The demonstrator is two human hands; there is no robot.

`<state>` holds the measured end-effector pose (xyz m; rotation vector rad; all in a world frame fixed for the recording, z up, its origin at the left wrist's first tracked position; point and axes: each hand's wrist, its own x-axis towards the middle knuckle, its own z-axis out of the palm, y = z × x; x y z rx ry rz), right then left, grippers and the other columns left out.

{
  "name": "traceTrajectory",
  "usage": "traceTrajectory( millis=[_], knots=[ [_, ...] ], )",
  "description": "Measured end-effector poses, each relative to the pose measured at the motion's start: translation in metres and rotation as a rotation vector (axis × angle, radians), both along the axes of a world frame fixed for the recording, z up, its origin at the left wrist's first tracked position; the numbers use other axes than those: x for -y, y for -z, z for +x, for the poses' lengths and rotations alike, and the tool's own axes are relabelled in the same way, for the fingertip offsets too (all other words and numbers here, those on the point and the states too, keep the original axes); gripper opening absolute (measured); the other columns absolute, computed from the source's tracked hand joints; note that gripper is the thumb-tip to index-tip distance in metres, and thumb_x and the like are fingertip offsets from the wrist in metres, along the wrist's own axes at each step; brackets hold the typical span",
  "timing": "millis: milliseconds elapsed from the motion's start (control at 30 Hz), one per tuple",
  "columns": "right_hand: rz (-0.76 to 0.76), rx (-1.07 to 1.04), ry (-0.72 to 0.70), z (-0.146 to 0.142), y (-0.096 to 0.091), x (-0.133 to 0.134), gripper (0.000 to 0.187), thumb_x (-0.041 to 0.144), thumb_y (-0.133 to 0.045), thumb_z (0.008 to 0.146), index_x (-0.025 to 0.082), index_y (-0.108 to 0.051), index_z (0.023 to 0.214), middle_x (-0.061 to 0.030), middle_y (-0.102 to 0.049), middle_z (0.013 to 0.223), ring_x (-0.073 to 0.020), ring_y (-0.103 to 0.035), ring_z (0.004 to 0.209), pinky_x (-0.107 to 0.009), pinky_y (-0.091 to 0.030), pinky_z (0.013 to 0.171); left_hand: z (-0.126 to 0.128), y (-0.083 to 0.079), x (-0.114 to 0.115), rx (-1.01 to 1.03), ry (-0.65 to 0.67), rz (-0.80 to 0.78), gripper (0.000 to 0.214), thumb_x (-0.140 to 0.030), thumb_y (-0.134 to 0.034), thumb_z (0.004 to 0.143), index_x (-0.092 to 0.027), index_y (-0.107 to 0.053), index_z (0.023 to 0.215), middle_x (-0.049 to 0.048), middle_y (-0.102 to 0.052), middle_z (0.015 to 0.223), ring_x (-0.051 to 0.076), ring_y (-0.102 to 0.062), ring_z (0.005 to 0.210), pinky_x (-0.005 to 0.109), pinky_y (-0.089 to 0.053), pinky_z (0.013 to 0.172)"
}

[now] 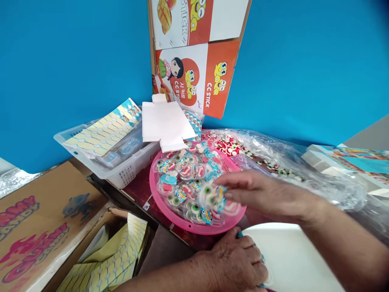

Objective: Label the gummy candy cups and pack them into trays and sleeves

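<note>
My right hand [258, 190] pinches a clear gummy candy pack [209, 196] with green eyeball gummies and a blue label, blurred by motion. It is over a pink basket [170, 215] heaped with similar packs [188, 166], some showing red-and-white teeth gummies. My left hand [240, 261] lies in front of the basket, at the left edge of a white tray [288, 247]. Its fingers are curled closed, and small blue bits show between and past them. What it grips is mostly hidden under the hand.
A white plastic basket [121, 178] with label sheets [106, 125] and clear trays stands left. A white card box [167, 121] sits behind the pink basket. Loose gummies [227, 144] lie in clear plastic at the back. An open carton [112, 215] holds label strips, front left.
</note>
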<state>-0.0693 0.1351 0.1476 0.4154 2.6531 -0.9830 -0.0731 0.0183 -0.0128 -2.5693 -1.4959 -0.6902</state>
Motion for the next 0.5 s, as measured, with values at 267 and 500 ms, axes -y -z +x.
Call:
traceTrajectory(
  millis=[267,500],
  knots=[
    [0.218,0.005,-0.320,-0.023,0.015,0.026,0.020,0.025,-0.052,0.081,0.018,-0.064,0.095,-0.0059,-0.059,0.103,-0.0171,-0.053,0.095,-0.027,-0.040,0.083,0.002,0.003,-0.001,-0.024,-0.001,-0.070,0.038,-0.052,-0.048,0.082,-0.016,-0.059,0.088,0.0033,-0.058,0.086,0.021,-0.047,0.091,0.041,-0.034,0.079],
    [0.002,0.241,-0.320,-0.044,0.013,0.023,0.026,0.038,-0.059,0.076,0.017,-0.065,0.091,0.0018,-0.060,0.067,-0.0120,-0.053,0.063,-0.020,-0.037,0.052,0.003,0.009,-0.001,0.022,-0.003,-0.005,0.034,-0.050,-0.049,0.082,-0.017,-0.059,0.085,0.0025,-0.057,0.086,0.022,-0.046,0.090,0.044,-0.031,0.082]
  ],
)
